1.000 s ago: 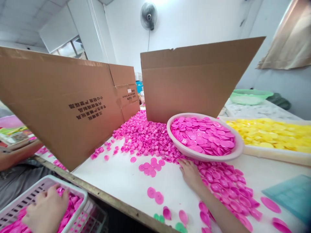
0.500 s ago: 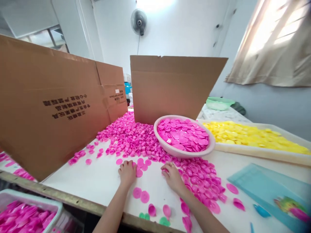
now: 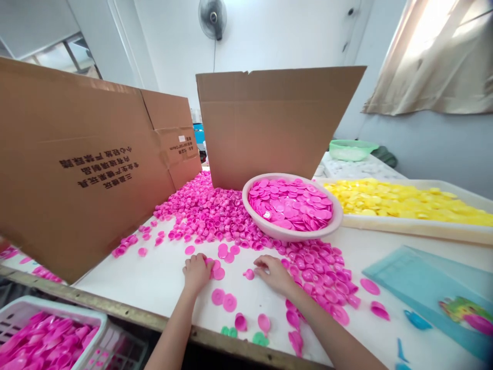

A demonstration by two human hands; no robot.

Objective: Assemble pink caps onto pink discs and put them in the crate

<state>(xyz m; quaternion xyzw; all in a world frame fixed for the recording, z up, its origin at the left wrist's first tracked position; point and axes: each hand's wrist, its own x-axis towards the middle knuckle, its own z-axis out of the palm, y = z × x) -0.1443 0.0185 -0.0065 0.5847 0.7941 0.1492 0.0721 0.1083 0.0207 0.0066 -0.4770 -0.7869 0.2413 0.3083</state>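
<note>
Hands (image 3: 197, 272) (image 3: 274, 275) lie palm-down among pink plastic discs (image 3: 217, 296).

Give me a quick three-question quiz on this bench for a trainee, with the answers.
1. True or false: the round basin holds yellow discs.
2. Multiple choice: which is the right hand closest to?
A) a loose pink disc
B) the teal plastic sheet
C) the white basket
3. What colour are the pieces in the shallow white tray to the right of the basin?

Key: 1) False, it holds pink discs. 2) A. 3) Yellow.
</note>
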